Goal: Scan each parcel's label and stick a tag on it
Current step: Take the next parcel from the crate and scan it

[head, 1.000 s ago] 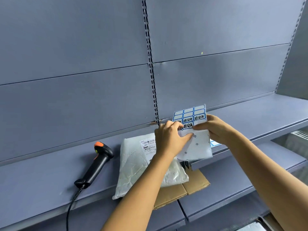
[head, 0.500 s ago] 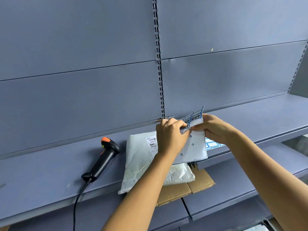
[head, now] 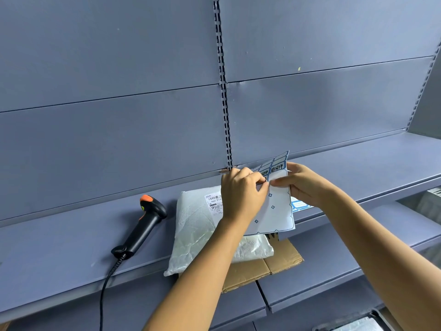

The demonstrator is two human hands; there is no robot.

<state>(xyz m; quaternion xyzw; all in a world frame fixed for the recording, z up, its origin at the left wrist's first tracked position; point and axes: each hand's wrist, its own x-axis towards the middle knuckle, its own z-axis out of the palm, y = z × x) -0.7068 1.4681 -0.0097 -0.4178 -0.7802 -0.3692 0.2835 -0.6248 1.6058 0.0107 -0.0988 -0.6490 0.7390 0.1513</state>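
Note:
A white plastic parcel (head: pixel 198 232) with a printed label (head: pixel 213 204) lies on the grey shelf (head: pixel 59 247), its front overhanging the edge. Above it I hold a sheet of blue-bordered tags (head: pixel 276 206). My right hand (head: pixel 307 187) grips the sheet's right edge, thumb on its face. My left hand (head: pixel 241 194) pinches at a tag near the sheet's top row. A black barcode scanner (head: pixel 140 228) with an orange tip lies on the shelf left of the parcel, in neither hand.
A flat cardboard piece (head: pixel 265 266) sticks out under the parcel. More blue tags (head: pixel 299 204) lie on the shelf behind the sheet. The scanner's cable (head: pixel 105 290) hangs over the shelf edge. A lower shelf (head: pixel 322 278) runs below right.
The tag sheet has folded back from facing me to tilting away, and my left fingers have closed on a tag at its top row. The view has shifted slightly.

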